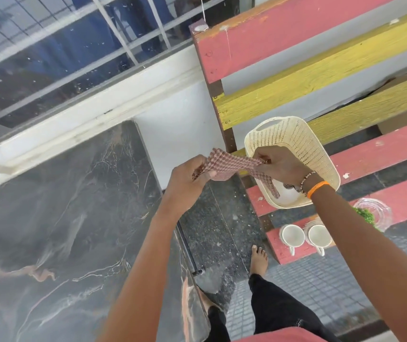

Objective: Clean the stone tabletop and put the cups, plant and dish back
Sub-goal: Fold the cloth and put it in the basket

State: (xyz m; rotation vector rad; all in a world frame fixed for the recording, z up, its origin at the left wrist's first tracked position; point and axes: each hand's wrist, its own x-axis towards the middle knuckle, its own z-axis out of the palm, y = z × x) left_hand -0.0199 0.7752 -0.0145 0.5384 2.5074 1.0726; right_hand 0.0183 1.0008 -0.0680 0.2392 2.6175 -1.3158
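Stone tabletop (57, 218), dark with pale and rust veins, fills the left of the view, its surface bare, with a window sill behind it. Just right of the tabletop's far corner the left hand (187, 180) pinches one end of a red-and-white checked cloth (229, 166) between thumb and curled fingers. The cloth stretches across to the right hand (284, 166), which grips its other end, a strip hanging down from that grip. Both hands are held up in the air, off the tabletop, with the cloth taut between them. The right wrist carries a bead bracelet and an orange band (317, 189).

Further right of the tabletop stands a slatted bench (382, 154) painted pink and yellow. On its seat sits a cream plastic basket (293, 134), partly behind the right hand; what lies inside it is too hidden to tell. Nearer on the bench's front slat, two white cups (292, 235) stand side by side, handles toward the person. Beside them, past the right forearm, a clear glass dish (377, 213) shows, with the green leaves of the plant (366, 215) at its near edge. Bare feet stand on the floor between tabletop and bench.
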